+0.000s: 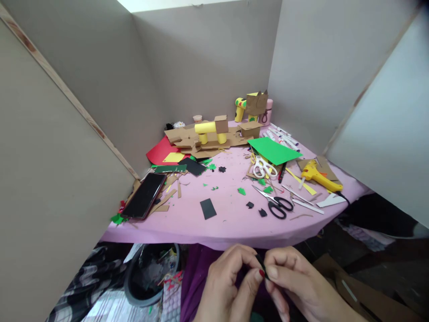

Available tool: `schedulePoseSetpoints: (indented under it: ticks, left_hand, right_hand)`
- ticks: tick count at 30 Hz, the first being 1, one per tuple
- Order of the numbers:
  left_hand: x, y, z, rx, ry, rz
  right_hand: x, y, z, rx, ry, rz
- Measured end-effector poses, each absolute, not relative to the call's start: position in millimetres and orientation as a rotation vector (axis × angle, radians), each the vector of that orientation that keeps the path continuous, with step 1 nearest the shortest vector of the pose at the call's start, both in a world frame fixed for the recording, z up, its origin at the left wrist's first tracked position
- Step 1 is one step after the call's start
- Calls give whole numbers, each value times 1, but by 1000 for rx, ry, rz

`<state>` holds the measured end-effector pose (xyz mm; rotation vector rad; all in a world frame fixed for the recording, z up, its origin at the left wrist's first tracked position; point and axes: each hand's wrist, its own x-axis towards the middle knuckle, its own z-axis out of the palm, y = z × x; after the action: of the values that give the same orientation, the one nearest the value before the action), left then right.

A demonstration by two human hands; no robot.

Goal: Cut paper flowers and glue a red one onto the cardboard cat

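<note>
My left hand [234, 279] and my right hand [296, 279] meet in front of the table's near edge, above my lap. Between their fingertips they pinch a small black paper piece [260, 260], which is mostly covered by the fingers. On the table just beyond lie a black paper rectangle [208, 209] and two small black cut-outs, one [250, 205] beside the other [262, 213]. To their right rest black-handled scissors [279, 206], blades partly apart. A black flower-shaped cut-out [222, 169] lies farther back.
A yellow glue gun [320, 176], white-handled scissors [264, 167] and green paper [275, 150] lie right. A phone [145, 196] sits left among scraps. A yellow tube-and-cardboard figure [210, 128] stands at the back. Partition walls enclose the table; a bin [129, 286] is below left.
</note>
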<state>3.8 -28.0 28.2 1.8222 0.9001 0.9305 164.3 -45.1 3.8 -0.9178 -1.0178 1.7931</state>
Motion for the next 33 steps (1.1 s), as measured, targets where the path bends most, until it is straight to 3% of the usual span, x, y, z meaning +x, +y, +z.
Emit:
schedulePoseSetpoints:
  ticks: [6,13,16,24,33]
  left_hand:
    - [7,-29,28,1740,973,903]
    - [8,-30,28,1643,963,848]
    - [7,-29,30,1659,977,854]
    - [8,-26,28,1614,1019,877]
    - [13,-26,18,1376,975,952]
  right_hand:
    - [175,-44,20,-1089,-1699,1226]
    - [176,-47,25,-1087,-1737,1333]
    - [176,-47,24,-1126,-1819,1232]
    - [170,-49,22,-1149,-2131,477]
    - [167,-43,9,-1024,-2142,-37]
